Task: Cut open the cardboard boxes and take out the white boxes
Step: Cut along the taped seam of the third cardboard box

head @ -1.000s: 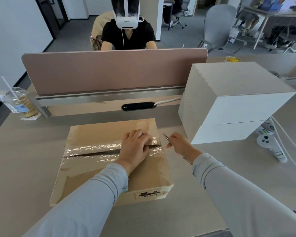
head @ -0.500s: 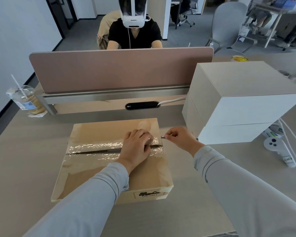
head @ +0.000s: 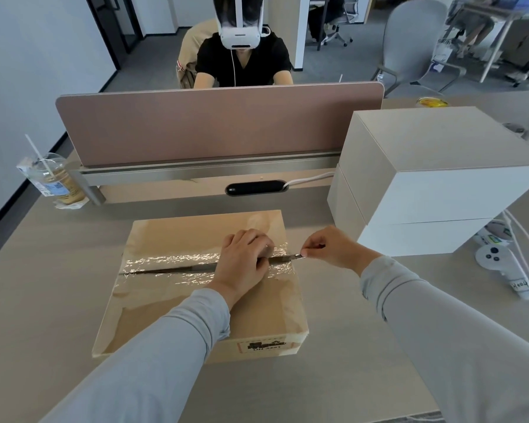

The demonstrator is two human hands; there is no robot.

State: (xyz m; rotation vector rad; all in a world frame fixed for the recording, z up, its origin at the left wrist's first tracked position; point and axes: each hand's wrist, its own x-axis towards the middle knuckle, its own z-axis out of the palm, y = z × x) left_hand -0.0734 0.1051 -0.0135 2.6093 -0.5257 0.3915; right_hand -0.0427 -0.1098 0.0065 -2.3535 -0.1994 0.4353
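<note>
Against a second ago: small metal blade now at right end of taped seam, formerly off the box edge.
- Right hand: pinching the blade.
- Left hand: curled, pressing on the seam, holding nothing.
- Cardboard box: one, sealed, mid-desk.
- White boxes: two, stacked, right.
- Controller: one.
- Iced drink cup: one.

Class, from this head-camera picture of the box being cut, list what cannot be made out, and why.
Head view throughout:
- Tip of the cutting tool, hidden under the left hand.
- Its handle, covered by the right hand.
- Contents of the cardboard box: top flaps cover them.
- Print on the box's label: too small.
</note>
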